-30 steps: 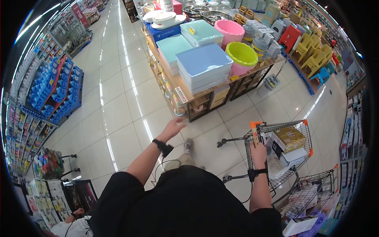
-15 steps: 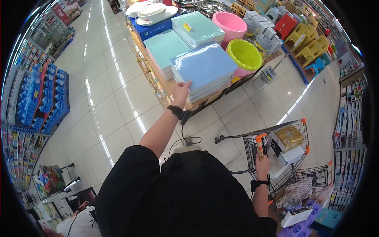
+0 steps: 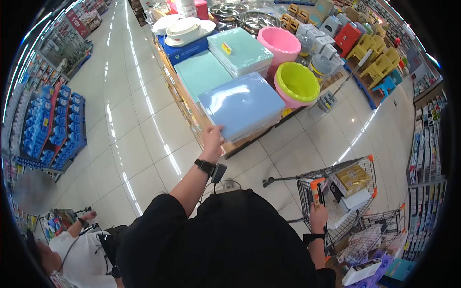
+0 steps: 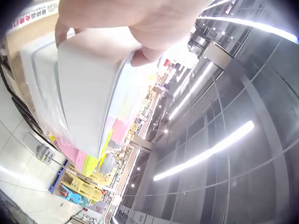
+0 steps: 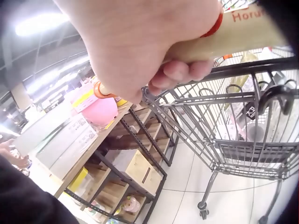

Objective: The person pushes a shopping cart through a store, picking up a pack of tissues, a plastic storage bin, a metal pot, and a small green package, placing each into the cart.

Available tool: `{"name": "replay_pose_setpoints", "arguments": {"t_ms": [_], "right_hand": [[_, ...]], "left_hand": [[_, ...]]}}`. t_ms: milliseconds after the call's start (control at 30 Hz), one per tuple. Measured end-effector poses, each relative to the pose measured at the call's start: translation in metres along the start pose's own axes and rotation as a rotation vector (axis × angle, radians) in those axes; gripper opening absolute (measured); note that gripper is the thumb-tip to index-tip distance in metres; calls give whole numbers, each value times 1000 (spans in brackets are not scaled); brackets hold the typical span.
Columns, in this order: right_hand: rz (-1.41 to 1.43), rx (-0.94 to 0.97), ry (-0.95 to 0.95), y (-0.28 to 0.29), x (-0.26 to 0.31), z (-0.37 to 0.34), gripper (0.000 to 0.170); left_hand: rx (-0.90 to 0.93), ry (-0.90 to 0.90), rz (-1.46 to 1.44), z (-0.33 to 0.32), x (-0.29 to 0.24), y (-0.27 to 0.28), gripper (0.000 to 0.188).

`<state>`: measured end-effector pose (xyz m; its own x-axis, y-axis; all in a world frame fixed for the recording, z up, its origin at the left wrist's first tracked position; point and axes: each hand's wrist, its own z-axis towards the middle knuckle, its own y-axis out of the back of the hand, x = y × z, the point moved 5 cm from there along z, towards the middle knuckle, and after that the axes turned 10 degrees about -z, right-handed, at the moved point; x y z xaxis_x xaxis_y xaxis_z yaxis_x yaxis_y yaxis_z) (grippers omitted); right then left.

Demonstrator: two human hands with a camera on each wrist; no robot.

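Head view: since half a second ago, the top blue box (image 3: pixel 242 103) has shifted nearer the person, its near edge pinched between the left hand's (image 3: pixel 212 138) thumb and fingers. The right hand (image 3: pixel 318 217) curls round one cart handle (image 3: pixel 315 193); two mint-topped stacks (image 3: pixel 239 45) (image 3: pixel 202 73) and one lime-green basin (image 3: pixel 297 82) stand beside the box.

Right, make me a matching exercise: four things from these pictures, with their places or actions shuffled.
Column one
1. Left hand
2. Gold box
3. Right hand
4. Green tub

Column two
A. gripping the handle of the cart
B. standing beside the blue box
C. holding an edge of the blue box
D. lying inside the cart

Pairs: 1-C, 2-D, 3-A, 4-B
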<state>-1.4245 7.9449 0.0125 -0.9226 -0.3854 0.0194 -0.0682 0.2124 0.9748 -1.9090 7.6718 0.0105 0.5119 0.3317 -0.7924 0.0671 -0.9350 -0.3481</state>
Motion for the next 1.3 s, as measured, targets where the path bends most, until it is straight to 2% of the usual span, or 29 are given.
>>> {"name": "replay_pose_setpoints", "arguments": {"t_ms": [67,100,167,200,300,433,500,567,633,667,700,767,833,900,1033,1100,1233,1300], "right_hand": [[-5,-10,0,-4,-2,2,39],[-25,-9,-15,-5,-2,2,39],[-18,6,-24,0,2,2,38],[-2,-25,-10,0,3,1,38],[23,-44,2,-2,2,0,39],[48,-42,16,-2,2,3,39],[43,-39,15,1,5,2,39],[28,-20,15,1,5,-1,39],[41,-7,-8,-1,4,1,39],[31,-5,-8,-1,4,2,40],[29,-1,-13,-2,3,2,40],[20,-15,4,-2,3,1,40],[14,-5,3,3,5,0,40],[11,2,6,4,7,0,40],[-8,24,3,5,7,-1,41],[-16,27,0,5,7,-1,40],[-10,43,-2,-5,0,-1,40],[-1,34,6,-7,-2,-1,39]], "left_hand": [[72,80,-109,2,6,9,29],[72,64,-110,8,5,14,29],[113,278,-188,15,14,21,36],[162,312,-177,5,4,16,48],[228,276,-95,10,0,15,56],[185,211,-109,-10,-9,23,61],[326,176,-289,-31,-19,21,65],[323,228,-304,-36,-16,38,68],[476,321,-500,-39,-16,39,68],[515,348,-605,-41,-16,40,76],[512,355,-603,-39,-17,37,76],[727,724,-1033,-44,-21,16,79],[727,685,-1070,-55,-29,-1,83],[853,771,-1182,-58,-34,-11,87],[821,792,-1181,-59,-34,-21,87],[900,834,-1224,-63,-34,-23,89],[912,865,-1184,-64,-27,-25,89],[891,921,-1092,-66,-22,-29,82]]}}
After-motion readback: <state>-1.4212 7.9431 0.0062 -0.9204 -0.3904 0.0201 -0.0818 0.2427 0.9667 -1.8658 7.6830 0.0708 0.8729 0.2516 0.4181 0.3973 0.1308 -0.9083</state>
